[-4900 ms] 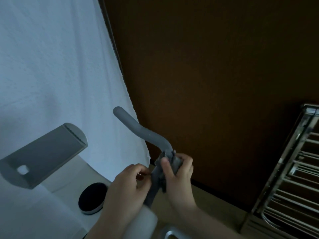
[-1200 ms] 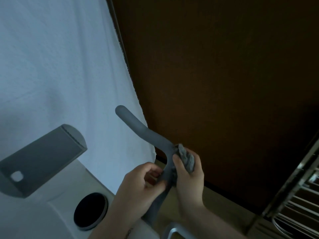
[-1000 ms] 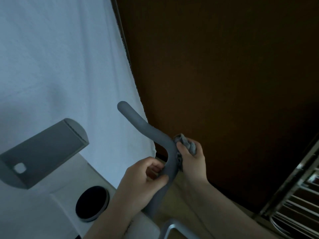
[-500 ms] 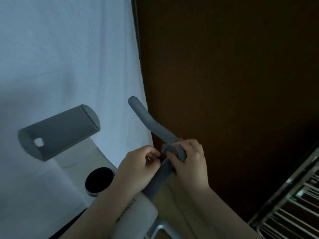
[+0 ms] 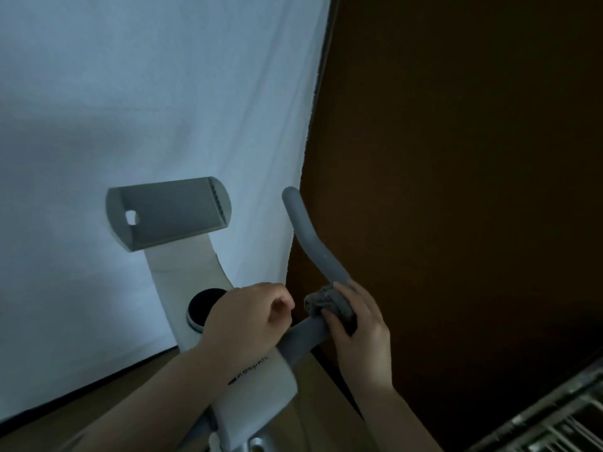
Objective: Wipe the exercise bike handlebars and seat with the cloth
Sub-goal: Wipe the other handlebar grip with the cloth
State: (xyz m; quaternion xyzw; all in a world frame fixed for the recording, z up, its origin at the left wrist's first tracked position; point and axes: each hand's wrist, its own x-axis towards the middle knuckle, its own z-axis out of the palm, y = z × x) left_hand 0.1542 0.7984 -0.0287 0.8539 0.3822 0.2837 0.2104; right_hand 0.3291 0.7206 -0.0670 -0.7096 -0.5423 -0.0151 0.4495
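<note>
Head view. My right hand (image 5: 354, 324) has the grey cloth (image 5: 329, 306) bunched under curled fingers and thumb, pressed onto the handlebar (image 5: 313, 249) right at its bend. My left hand (image 5: 248, 321) sits just beside it on the inboard side, fingers curled over the lower stretch of the same bar where it runs down to the white bike frame (image 5: 257, 389). How firmly it grips there I cannot tell; the fingertips are tucked out of sight.

Key relation: the uncovered part of the bar runs up and away from my right hand, leaning leftward to a rounded tip in front of the white sheet (image 5: 130, 109). Long axis is roughly diagonal, from the bend under the cloth to that tip. So the bare length lies ahead of the cloth hand, and the left hand is behind it, toward the stem.

Judgement: the right hand is the nearer one for the next stroke, a slide along the bar's axis toward the tip, with the cloth wrapped round the tube. Left hand looks placed to steady the bar.

The grey console holder (image 5: 168, 213) stands to the left, apart from both hands, with a black round knob (image 5: 204, 308) below it. The seat is not in view. A metal rack (image 5: 554, 422) shows at lower right.
</note>
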